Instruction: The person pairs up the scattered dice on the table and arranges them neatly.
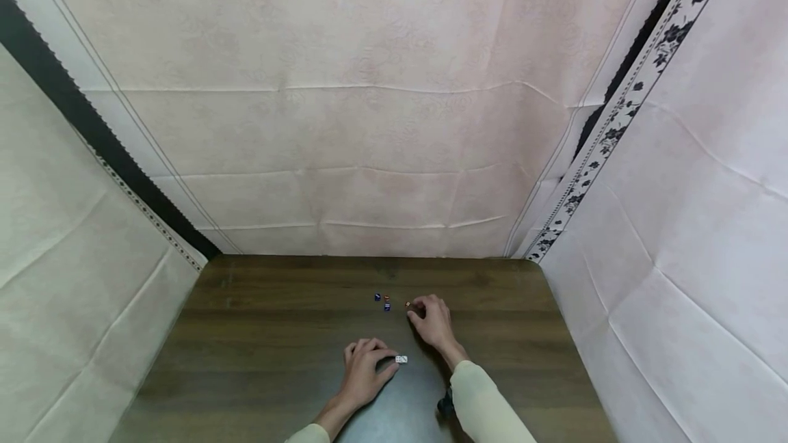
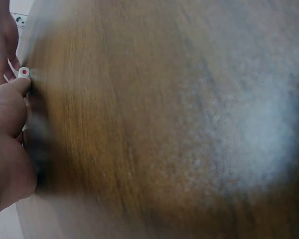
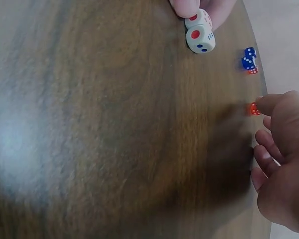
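Note:
My left hand (image 1: pixel 363 371) is low over the near middle of the table, pinching a white die (image 3: pixel 199 19) between thumb and forefinger. A second white die (image 3: pixel 201 40) sits right against it, showing a red one-pip and blue pips. Farther off and to the right, my right hand (image 1: pixel 434 323) has thumb and forefinger at a small translucent orange die (image 3: pixel 254 108), holding it close to the tabletop. In the left wrist view one white die (image 2: pixel 24 72) shows at the left fingertips.
Two blue dice (image 1: pixel 377 297) and another orange die (image 1: pixel 386 298) lie grouped left of the right hand. The brown wood-grain table (image 1: pixel 258 333) has rounded far corners. Pale patterned cloth (image 1: pixel 369 156) hangs behind it and on both sides. A dark object (image 1: pixel 445 403) shows by the right sleeve.

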The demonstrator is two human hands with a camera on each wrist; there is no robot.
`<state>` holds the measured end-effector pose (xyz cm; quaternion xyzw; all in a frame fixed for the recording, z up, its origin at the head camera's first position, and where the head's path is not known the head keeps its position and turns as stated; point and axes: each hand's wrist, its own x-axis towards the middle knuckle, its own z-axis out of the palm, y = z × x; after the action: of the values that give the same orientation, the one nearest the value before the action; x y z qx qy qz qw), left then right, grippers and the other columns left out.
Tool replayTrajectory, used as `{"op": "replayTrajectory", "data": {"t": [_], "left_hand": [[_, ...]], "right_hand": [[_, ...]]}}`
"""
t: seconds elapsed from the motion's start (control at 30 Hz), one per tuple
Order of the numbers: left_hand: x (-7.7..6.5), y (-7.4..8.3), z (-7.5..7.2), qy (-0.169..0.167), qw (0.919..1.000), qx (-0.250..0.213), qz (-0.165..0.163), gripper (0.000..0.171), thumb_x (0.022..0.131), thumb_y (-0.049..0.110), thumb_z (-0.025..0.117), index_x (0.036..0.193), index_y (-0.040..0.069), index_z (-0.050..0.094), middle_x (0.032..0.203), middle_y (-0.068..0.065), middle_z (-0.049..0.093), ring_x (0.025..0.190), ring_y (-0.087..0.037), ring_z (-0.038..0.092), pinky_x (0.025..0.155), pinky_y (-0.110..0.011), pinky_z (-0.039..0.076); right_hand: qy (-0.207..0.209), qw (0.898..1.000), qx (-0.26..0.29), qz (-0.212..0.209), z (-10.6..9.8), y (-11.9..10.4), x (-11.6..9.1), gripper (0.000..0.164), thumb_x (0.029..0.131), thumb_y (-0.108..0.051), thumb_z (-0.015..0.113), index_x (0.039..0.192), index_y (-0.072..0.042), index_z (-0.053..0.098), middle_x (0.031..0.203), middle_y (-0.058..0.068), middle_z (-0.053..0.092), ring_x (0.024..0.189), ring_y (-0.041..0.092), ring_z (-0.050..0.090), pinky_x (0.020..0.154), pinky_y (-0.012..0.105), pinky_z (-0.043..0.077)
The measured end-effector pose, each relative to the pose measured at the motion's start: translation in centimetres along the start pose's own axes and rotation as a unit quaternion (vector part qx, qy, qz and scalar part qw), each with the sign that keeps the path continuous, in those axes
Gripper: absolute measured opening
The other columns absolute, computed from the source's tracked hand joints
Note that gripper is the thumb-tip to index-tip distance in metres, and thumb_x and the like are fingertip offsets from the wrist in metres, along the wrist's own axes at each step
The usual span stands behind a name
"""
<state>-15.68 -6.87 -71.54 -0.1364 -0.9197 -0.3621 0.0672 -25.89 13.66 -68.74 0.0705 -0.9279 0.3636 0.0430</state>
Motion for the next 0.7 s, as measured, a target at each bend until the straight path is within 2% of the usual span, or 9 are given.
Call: {"op": "replayTrajectory", "data": {"t": [0.13, 0.47, 0.7], "left_hand": [[0.0, -0.2, 0.2, 0.002, 1.0, 0.002, 0.002, 0.016, 0.094, 0.027, 0.095, 0.109, 0.032, 0.089, 0.107, 0.013, 0.074, 0.108, -0.016, 0.061, 0.104, -0.063, 0.034], [0.0, -0.2, 0.2, 0.005, 0.9999, 0.009, 0.006, 0.016, 0.094, 0.028, 0.094, 0.108, 0.033, 0.089, 0.106, 0.013, 0.074, 0.108, -0.016, 0.061, 0.103, -0.06, 0.035], [-0.1, -0.3, 0.3, 0.011, 0.9999, 0.01, 0.007, 0.015, 0.094, 0.03, 0.094, 0.108, 0.033, 0.089, 0.106, 0.014, 0.074, 0.107, -0.015, 0.06, 0.102, -0.059, 0.035]], "right_hand": [[-0.003, 1.0, -0.004, 0.007, 0.2, -0.1, 0.4, 0.024, 0.102, -0.019, 0.086, 0.122, -0.006, 0.082, 0.119, 0.011, 0.077, 0.112, 0.032, 0.068, 0.109, 0.061, 0.05], [0.02, 1.0, -0.023, -0.003, 0.9, -0.1, 0.8, 0.019, 0.099, -0.018, 0.088, 0.114, -0.007, 0.083, 0.116, 0.012, 0.076, 0.107, 0.033, 0.066, 0.1, 0.059, 0.049], [0.028, 0.999, -0.032, 0.005, 1.3, -0.1, 0.8, 0.017, 0.098, -0.019, 0.09, 0.11, -0.009, 0.084, 0.113, 0.01, 0.075, 0.104, 0.03, 0.065, 0.098, 0.056, 0.048]]}}
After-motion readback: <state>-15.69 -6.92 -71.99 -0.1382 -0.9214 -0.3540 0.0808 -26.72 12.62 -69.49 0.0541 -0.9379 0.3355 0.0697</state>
